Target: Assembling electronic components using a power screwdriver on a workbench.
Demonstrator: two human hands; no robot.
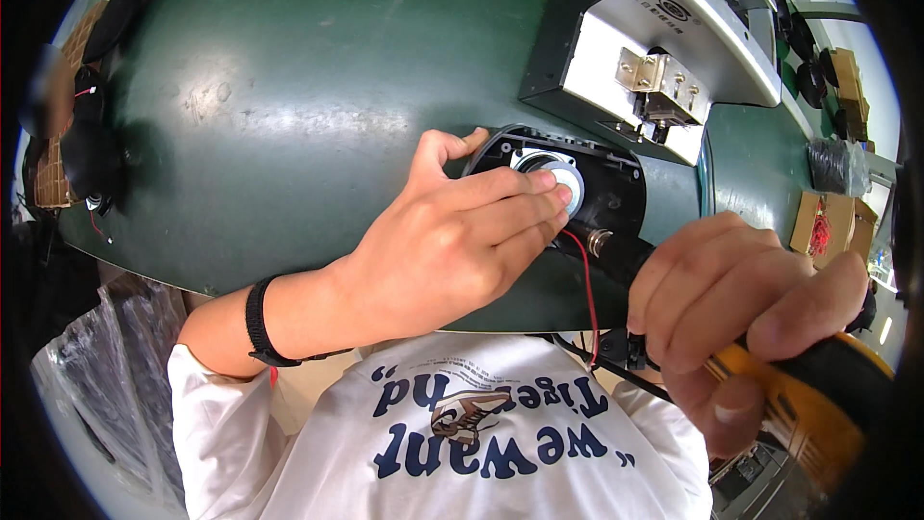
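Note:
A black plastic housing (621, 197) lies on the green table, its inner side facing up. Seated in it is a round speaker (577, 185) with a grey back, partly covered by my fingers. My left hand (448, 236) presses its fingertips together on the speaker, while the thumb reaches to the housing's left edge. An orange and black power screwdriver (624, 258) is wrapped in my right hand (727, 294). Its metal nose points at the housing's near edge beside my left fingertips; the bit's tip is hidden. From near the speaker, a red wire (590, 300) hangs over the table's front edge.
A silver and black machine (606, 63) with a metal feeder bracket stands just behind the housing. Black rounded parts (91, 154) sit by a woven tray at far left. At right is a cardboard box (828, 226) with red wires. Clear plastic sheeting (115, 376) hangs at lower left.

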